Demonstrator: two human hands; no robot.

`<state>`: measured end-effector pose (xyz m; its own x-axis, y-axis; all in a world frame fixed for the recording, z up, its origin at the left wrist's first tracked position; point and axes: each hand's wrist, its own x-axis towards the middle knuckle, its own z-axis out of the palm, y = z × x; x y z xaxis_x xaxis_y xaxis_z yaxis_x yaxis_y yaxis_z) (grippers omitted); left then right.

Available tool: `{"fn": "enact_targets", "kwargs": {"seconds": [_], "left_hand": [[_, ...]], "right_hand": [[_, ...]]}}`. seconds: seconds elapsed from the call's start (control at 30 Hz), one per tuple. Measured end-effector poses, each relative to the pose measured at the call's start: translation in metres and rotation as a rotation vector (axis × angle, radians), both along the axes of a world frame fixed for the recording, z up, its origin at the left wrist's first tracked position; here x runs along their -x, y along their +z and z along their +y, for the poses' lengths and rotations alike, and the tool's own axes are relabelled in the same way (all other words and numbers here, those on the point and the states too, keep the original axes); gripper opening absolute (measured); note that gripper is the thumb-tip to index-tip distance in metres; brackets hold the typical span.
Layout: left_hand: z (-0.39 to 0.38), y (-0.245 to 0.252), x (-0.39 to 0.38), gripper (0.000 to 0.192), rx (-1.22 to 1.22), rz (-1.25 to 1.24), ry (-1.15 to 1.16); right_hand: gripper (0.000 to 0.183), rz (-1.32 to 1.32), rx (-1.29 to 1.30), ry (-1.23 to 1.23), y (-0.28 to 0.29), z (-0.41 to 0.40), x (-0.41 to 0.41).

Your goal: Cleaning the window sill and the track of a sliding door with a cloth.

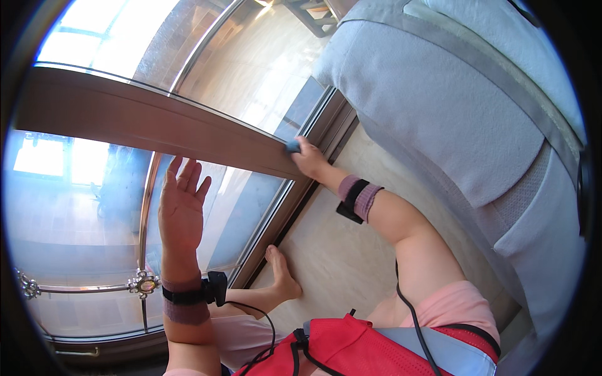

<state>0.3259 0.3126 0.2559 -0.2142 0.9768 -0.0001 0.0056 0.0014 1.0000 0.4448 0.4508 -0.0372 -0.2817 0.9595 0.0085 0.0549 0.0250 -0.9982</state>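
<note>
My right hand [310,162] grips a small blue-grey object [293,146], perhaps a cloth or sponge, mostly hidden by the fingers. It is pressed to or held just over the brown frame bar [155,120] of a glass door, near the bar's corner with the bottom rail [273,214]. My left hand [182,207] is raised with its palm showing and fingers apart, holding nothing. Its fingertips appear by the edge of the same bar, in front of the lower glass pane [235,202]; contact cannot be made out. Another glass pane [254,89] lies beyond the bar.
On the right stands a sofa with a grey-blue fabric cover [432,94], close to my right arm. My bare foot [282,277] rests on the beige floor [338,249] beside the door. Metal trim with a jewelled ornament [143,284] crosses the glass. Black cables [407,305] hang by both arms.
</note>
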Motion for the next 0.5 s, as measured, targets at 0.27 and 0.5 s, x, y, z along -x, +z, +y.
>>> {"fn": "enact_targets", "kwargs": {"seconds": [0.27, 0.5], "left_hand": [[-0.002, 0.004, 0.008, 0.051, -0.030, 0.008, -0.027], [0.002, 0.001, -0.003, 0.059, -0.044, -0.074, -0.124]], "right_hand": [[0.039, 0.380, -0.646, -0.102, 0.113, -0.009, 0.009], [0.052, -0.032, -0.033, 0.002, -0.057, -0.005, -0.006]]}}
